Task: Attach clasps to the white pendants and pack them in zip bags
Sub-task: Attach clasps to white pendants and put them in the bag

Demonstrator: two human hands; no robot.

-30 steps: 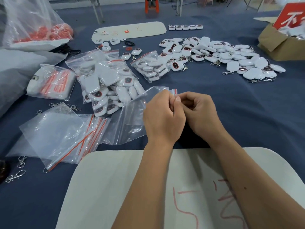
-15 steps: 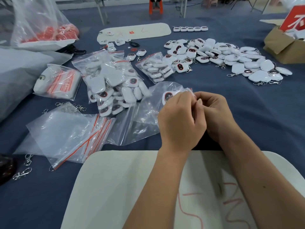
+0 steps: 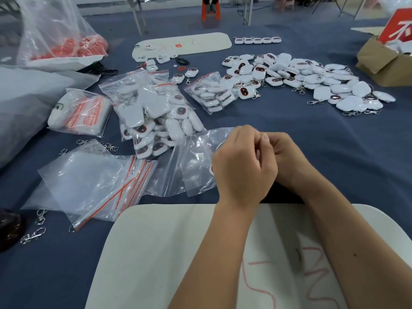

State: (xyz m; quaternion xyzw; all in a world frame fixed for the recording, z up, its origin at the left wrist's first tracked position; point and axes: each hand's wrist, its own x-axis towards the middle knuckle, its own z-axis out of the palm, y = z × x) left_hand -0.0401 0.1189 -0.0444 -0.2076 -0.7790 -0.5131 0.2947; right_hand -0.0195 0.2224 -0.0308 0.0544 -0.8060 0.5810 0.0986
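Because both hands meet knuckle to knuckle over the near middle of the table, the zip bag (image 3: 200, 161) they work on lies to the left of the fingers, its body trailing left and a little near across the blue cloth (image 3: 312, 152), while its mouth end runs in under the left hand (image 3: 243, 168). The bag's long axis so runs roughly left to right, with the seal end at the hands. The left hand is curled, fingers bent toward the right hand (image 3: 287, 161), and appears to pinch the bag's edge; the right hand is curled too, fingertips pressed against the left, but what it grips is hidden. A red-and-white edge, likely a pendant, shows just left of the left wrist inside the bag. The left hand is nearer the bag's body; I judge the seal would be run along the mouth from here. Loose pendants (image 3: 323, 85) lie far right, packed bags (image 3: 156, 114) far left, spare bags (image 3: 93, 184) near left.
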